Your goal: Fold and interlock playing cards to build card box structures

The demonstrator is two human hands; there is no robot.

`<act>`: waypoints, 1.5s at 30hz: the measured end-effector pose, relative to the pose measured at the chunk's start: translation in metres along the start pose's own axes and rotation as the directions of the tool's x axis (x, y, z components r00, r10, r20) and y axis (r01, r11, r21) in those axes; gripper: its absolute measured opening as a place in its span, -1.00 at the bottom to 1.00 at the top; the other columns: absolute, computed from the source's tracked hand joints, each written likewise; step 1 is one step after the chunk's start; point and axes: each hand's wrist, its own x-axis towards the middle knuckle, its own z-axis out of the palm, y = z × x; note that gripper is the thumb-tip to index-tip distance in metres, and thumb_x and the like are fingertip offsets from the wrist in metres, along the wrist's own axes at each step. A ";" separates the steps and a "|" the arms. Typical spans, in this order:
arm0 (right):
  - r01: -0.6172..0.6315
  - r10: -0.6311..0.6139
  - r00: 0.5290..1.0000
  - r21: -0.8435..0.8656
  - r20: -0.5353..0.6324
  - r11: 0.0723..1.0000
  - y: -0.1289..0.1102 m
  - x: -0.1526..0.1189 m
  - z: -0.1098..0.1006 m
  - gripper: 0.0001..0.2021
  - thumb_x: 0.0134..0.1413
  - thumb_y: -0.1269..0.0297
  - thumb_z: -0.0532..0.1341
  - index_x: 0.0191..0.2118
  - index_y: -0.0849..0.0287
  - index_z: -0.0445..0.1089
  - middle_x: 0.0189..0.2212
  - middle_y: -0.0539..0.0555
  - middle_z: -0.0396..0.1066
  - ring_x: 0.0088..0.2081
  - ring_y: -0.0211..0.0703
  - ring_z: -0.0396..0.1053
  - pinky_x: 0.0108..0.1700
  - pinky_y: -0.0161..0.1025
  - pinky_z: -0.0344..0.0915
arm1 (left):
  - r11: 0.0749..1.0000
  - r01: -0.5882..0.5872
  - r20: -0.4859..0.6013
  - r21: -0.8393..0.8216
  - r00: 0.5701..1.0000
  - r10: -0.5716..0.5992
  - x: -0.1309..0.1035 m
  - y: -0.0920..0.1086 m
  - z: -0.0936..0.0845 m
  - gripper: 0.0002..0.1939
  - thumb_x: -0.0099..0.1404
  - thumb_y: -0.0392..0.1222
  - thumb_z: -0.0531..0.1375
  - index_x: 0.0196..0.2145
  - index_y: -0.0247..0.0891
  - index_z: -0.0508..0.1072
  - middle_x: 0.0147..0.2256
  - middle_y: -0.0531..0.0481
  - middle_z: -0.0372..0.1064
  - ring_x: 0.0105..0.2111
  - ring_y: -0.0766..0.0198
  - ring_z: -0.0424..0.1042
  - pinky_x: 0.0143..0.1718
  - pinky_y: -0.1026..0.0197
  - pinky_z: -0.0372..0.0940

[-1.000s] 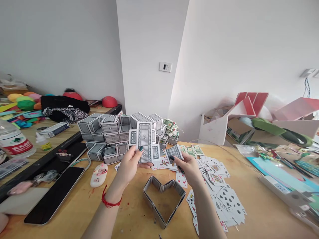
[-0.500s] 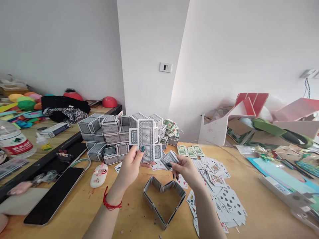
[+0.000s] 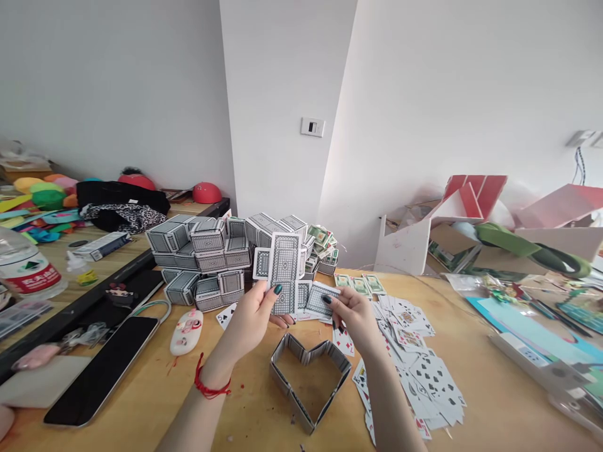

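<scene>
My left hand (image 3: 257,311) pinches a group of joined playing cards (image 3: 285,267), held upright with patterned backs toward me and smaller card pieces sticking out at the sides. Between thumb and fingers, my right hand (image 3: 353,317) grips another playing card (image 3: 320,299), tilted, its edge close to or touching the joined cards; I cannot tell which. Below both hands, a heart-shaped frame of folded cards (image 3: 287,386) stands on the table. Behind the hands rises a stack of folded card blocks (image 3: 207,242).
Loose playing cards (image 3: 431,383) spread over the table's right side, with green-backed cards (image 3: 360,285) farther back. At left lie a white mouse (image 3: 186,333) and a black phone (image 3: 103,370); a bottle (image 3: 28,267) stands beyond. Boxes (image 3: 471,229) fill the right rear.
The joined cards in my left hand have shifted slightly right and down. The card in my right hand has turned flatter and come nearer to them.
</scene>
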 end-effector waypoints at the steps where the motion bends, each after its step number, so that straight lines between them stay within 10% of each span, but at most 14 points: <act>1: 0.008 -0.008 1.000 -0.006 -0.004 1.000 -0.001 -0.001 0.001 -0.69 -0.09 0.00 0.24 -0.43 0.18 0.29 -0.76 -0.14 0.11 -0.75 -0.37 0.07 -0.70 -0.38 -0.03 | 1.000 0.004 0.012 0.006 1.000 -0.004 0.000 0.000 0.000 -0.72 0.18 0.03 0.08 -0.49 -0.17 0.10 -0.62 0.20 0.13 -0.60 0.25 0.41 -0.57 0.18 0.38; 15: 0.014 -0.014 1.000 0.016 -0.001 1.000 -0.004 -0.003 0.011 -0.67 -0.08 -0.03 0.22 -0.40 0.18 0.31 -0.70 -0.12 0.14 -0.73 -0.39 0.00 -0.70 -0.38 -0.03 | 0.999 -0.035 0.019 -0.002 0.999 0.035 -0.001 -0.003 0.018 -0.81 0.22 0.01 0.04 -0.38 -0.13 0.17 -0.66 0.14 0.23 -0.69 0.23 0.33 -0.69 0.24 0.23; 29: 0.110 -0.110 0.994 -0.025 -0.002 0.994 0.003 -0.005 0.026 -0.75 0.06 0.01 0.11 -0.39 0.10 0.23 -0.51 -0.05 0.20 -0.49 -0.26 0.15 -0.45 -0.32 0.17 | 0.994 -0.111 -0.145 -0.020 0.984 0.106 0.005 -0.008 0.023 -0.74 0.20 -0.07 0.12 -0.19 -0.23 0.35 -0.09 -0.08 0.37 0.01 0.14 0.27 0.01 0.13 0.17; 35: 0.034 -0.037 0.995 0.032 0.096 0.999 0.009 -0.006 0.030 -0.73 0.08 -0.05 0.06 -0.36 0.04 0.18 -0.60 -0.11 0.09 -0.62 -0.30 0.09 -0.57 -0.32 0.14 | 0.995 -0.098 -0.125 -0.017 0.988 0.095 0.004 -0.008 0.026 -0.67 0.10 -0.20 0.22 -0.14 -0.24 0.35 -0.07 -0.10 0.40 -0.07 0.13 0.37 -0.02 0.09 0.24; 45: -0.040 0.045 0.996 -0.063 0.080 0.997 0.021 0.018 0.019 -0.61 0.11 -0.05 -0.03 -0.33 0.19 0.29 -0.44 0.09 0.41 -0.59 -0.31 0.27 -0.62 -0.36 0.19 | 0.980 -0.176 -0.510 -0.089 0.853 0.107 0.003 0.009 -0.014 -0.61 -0.06 -0.26 0.31 -0.20 -0.28 0.45 -0.17 -0.09 0.47 -0.14 0.10 0.43 -0.06 0.09 0.28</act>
